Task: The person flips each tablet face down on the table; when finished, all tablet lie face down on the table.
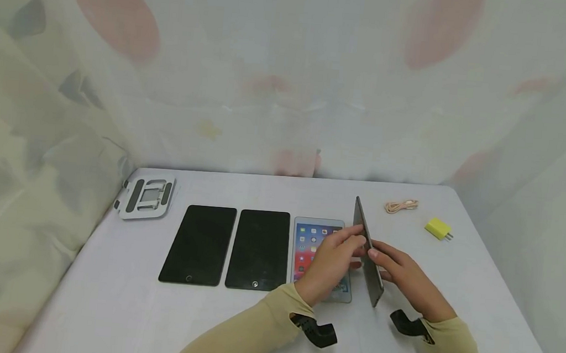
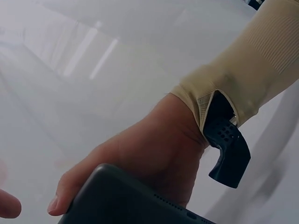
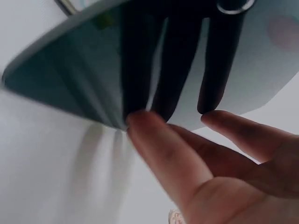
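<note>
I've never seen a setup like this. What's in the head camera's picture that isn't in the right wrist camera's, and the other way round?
Only the head view shows the left hand, both tan sleeves and the flat silver stand at the table's far left.

Only the right wrist view shows the glossy face of the raised tablet, with dark finger reflections and part of a ring-shaped button.

Both show the right hand touching that tablet, and the coiled cable, though just a scrap of it in the wrist view.

There are four tablets (image 1: 372,280), one cable (image 1: 401,206), one charger (image 1: 438,228) and apparently one stand (image 1: 135,195).
</note>
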Demonstrator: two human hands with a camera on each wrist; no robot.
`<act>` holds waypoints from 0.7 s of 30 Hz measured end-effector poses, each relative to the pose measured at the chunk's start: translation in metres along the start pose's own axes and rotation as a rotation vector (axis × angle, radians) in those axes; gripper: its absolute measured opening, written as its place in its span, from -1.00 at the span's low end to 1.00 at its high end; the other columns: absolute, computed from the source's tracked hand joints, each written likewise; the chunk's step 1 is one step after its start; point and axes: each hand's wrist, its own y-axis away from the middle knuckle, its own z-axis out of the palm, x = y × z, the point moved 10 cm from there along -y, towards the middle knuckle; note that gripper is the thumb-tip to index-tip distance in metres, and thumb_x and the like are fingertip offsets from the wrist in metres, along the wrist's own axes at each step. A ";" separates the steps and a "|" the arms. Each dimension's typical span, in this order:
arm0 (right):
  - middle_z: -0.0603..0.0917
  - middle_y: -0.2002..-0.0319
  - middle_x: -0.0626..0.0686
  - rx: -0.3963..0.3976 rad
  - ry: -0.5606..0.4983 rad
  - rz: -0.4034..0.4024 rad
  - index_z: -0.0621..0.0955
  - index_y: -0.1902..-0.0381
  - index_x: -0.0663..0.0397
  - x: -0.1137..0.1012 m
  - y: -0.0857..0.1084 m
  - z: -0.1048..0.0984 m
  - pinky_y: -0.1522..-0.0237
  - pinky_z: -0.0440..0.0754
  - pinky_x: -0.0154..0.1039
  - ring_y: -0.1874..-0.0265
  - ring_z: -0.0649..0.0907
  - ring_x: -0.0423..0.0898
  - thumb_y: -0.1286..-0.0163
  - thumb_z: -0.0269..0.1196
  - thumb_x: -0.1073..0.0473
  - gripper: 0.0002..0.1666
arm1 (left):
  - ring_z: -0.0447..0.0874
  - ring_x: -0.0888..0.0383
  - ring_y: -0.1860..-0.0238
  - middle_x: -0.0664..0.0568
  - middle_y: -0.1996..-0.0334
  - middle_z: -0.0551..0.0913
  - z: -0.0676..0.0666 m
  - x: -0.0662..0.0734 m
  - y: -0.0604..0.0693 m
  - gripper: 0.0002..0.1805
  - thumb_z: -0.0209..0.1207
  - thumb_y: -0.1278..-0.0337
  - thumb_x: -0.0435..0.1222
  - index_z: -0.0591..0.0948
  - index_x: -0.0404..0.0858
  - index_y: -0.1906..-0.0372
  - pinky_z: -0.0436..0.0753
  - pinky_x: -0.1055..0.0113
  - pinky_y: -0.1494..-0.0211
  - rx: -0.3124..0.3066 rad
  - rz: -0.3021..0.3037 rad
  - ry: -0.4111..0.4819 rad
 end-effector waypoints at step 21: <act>0.46 -0.57 0.32 0.142 0.046 -0.090 0.31 -0.68 0.12 -0.017 0.019 -0.029 -0.25 0.75 -0.04 -0.46 0.58 0.20 -0.74 0.11 -0.12 -0.25 | 0.65 -0.07 -0.29 0.07 -0.53 0.51 0.016 -0.030 -0.002 -0.41 -0.01 -0.64 0.15 0.42 0.18 -0.62 0.68 -0.19 -0.37 -0.126 -0.135 -0.131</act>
